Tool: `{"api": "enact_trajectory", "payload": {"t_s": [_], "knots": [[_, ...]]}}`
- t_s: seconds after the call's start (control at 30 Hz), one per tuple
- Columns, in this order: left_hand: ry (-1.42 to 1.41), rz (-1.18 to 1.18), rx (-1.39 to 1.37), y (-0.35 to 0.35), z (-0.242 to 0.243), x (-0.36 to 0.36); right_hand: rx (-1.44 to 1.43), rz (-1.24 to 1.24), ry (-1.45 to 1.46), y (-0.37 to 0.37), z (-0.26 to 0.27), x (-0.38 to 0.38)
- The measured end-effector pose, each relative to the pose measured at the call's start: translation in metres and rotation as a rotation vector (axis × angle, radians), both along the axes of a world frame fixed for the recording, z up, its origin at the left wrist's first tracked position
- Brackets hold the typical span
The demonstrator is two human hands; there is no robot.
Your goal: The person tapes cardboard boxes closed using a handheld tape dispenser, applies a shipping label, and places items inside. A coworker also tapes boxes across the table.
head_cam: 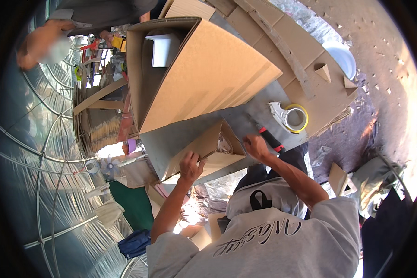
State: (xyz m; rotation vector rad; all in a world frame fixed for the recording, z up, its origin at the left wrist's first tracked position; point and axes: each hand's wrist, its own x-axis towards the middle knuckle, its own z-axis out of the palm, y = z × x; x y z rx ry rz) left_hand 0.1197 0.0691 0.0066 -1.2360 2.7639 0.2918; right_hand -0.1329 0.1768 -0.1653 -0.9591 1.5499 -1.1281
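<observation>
A folded triangular cardboard piece (208,149) lies on the grey tabletop (156,139), with clear crumpled plastic showing in its open end. My left hand (191,166) rests on its near edge, fingers bent over the cardboard; whether it grips is hard to tell. Just right of the open end, my right hand (256,147) is curled, and what its fingers hold, if anything, cannot be made out. Beside it lies a knife-like tool with a black and red handle (271,139). Farther right is a white tape dispenser with a yellow-edged roll (292,118).
A large open cardboard box (208,76) stands behind the folded piece, with a white item (161,50) inside. Flat cardboard sheets (281,45) cover the table's right side, near a white basin (340,59). Another person's arm (41,43) shows at upper left. A small fan (110,166) is at left.
</observation>
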Motion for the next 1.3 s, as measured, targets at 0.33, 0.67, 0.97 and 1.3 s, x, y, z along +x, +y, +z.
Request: {"api": "enact_trajectory", "payload": {"t_s": [0.33,0.67,0.97,1.3], "knots": [[0.062,-0.251,-0.093,-0.026,-0.03,0.02,-0.004,0.289,-0.711,-0.05,-0.016,0.07],[0.082,-0.276,-0.079,-0.029,-0.037,0.019,-0.112,0.45,-0.522,-0.063,-0.013,0.065],[0.063,-0.225,0.031,-0.029,-0.038,0.018,-0.061,-0.291,0.49,0.028,0.005,-0.026],[0.027,-0.236,0.061,-0.03,-0.042,0.02,-0.074,-0.262,0.591,0.04,-0.028,-0.041]]}}
